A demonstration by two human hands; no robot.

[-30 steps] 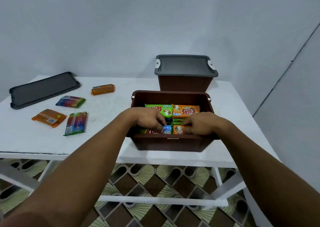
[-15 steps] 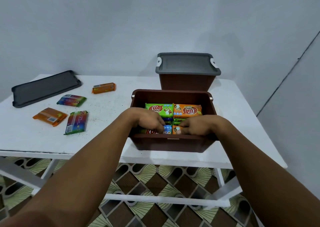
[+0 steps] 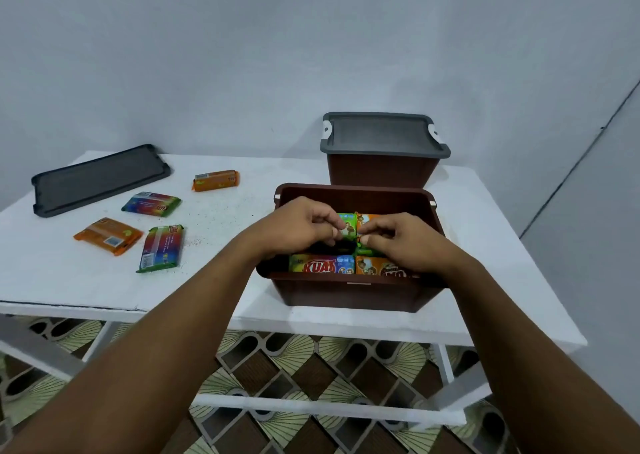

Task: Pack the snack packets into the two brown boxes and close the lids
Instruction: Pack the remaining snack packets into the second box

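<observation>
Open brown plastic box (image 3: 363,197), lidless, near the front edge of the white table (image 3: 52,280), with snack packets in rows inside. The left hand (image 3: 298,226) pinches the green snack packet (image 3: 348,226) in the back row. The right hand (image 3: 405,242) pinches the orange snack packet (image 3: 369,218) touching it. Both hands hide the box's middle. Behind stands the closed brown box (image 3: 379,173) under its grey lid (image 3: 381,134). To the left lie a loose grey lid (image 3: 97,179), a far orange packet (image 3: 215,180), a near orange packet (image 3: 108,235), a far rainbow packet (image 3: 151,204) and a near rainbow packet (image 3: 161,248).

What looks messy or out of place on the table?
Dark specks litter the white table left of the open box. Four packets lie scattered at odd angles; a grey lid lies apart, far left.
</observation>
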